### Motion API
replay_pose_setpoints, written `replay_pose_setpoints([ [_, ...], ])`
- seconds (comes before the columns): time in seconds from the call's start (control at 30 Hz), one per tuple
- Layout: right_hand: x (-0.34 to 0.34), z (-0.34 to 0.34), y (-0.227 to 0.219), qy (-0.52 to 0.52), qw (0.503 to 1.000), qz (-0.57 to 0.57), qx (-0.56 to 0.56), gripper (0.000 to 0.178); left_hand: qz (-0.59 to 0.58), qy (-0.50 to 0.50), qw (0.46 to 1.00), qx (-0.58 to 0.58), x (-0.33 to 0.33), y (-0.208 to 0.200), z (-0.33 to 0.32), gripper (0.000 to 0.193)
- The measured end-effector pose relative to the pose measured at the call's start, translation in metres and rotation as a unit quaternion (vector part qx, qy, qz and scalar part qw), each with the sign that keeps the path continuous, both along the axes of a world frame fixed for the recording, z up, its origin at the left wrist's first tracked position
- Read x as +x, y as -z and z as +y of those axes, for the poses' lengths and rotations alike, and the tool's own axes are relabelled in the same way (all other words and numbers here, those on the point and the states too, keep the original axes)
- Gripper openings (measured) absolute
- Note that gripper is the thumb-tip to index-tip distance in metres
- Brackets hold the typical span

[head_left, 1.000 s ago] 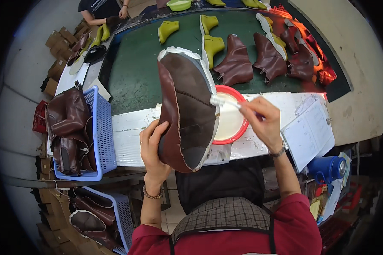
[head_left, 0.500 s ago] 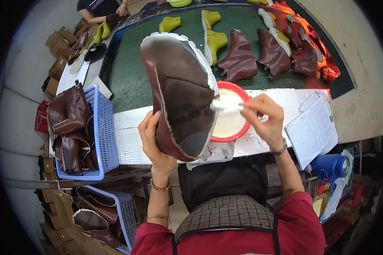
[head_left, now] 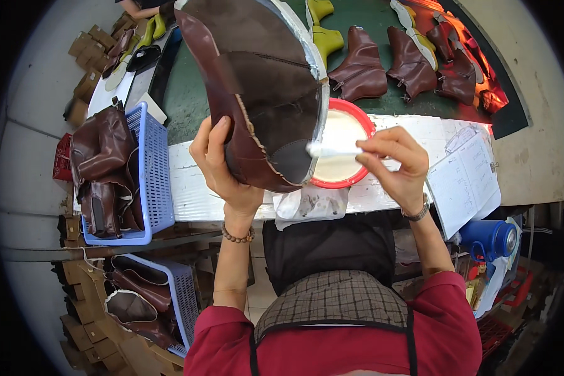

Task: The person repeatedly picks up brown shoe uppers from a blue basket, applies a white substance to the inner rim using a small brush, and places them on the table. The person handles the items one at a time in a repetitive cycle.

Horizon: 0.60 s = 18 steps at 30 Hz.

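My left hand [head_left: 218,160] is closed round the side of a brown leather boot upper [head_left: 241,141], raised above the bench and turned so its dark lining faces up. A whitish coating shows along the right-hand edge of the upper. Between the thumb and fingers of my right hand [head_left: 400,161] is a small white brush [head_left: 335,150], slightly blurred. The brush tip meets or nearly meets the upper's right edge, low down. Behind the brush, a red-rimmed bowl [head_left: 361,114] contains a creamy white liquid, and the upper partly hides it.
Brown boot uppers on yellow-green lasts [head_left: 360,69] stand on the green bench top. At left, a blue basket [head_left: 158,188] carries brown uppers, with another basket [head_left: 185,301] below. Papers [head_left: 460,182] and a blue flask [head_left: 487,240] are at right. Another person's arm [head_left: 138,9] shows far left.
The upper has moved up and away in my left hand. My right hand has brought the brush to a lower part of the upper's right edge. The view has shifted slightly.
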State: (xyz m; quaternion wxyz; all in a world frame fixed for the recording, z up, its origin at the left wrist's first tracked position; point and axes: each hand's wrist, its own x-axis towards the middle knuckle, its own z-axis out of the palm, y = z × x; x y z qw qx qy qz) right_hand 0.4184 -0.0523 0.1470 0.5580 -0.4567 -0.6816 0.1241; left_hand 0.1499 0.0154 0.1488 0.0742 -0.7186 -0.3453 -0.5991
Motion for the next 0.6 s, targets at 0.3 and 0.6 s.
replay_pose_setpoints([
  [0.3, 0.05, 0.0, 0.038, 0.14, 0.957, -0.229, -0.114, 0.012, 0.07, 0.011, 0.995, -0.072, -0.02, 0.011, -0.011, 0.064],
  [0.6, 0.025, -0.009, 0.005, 0.057, 0.992, 0.031, -0.107, 0.012, 0.095, 0.011, 0.986, -0.136, -0.009, 0.01, -0.03, 0.061],
])
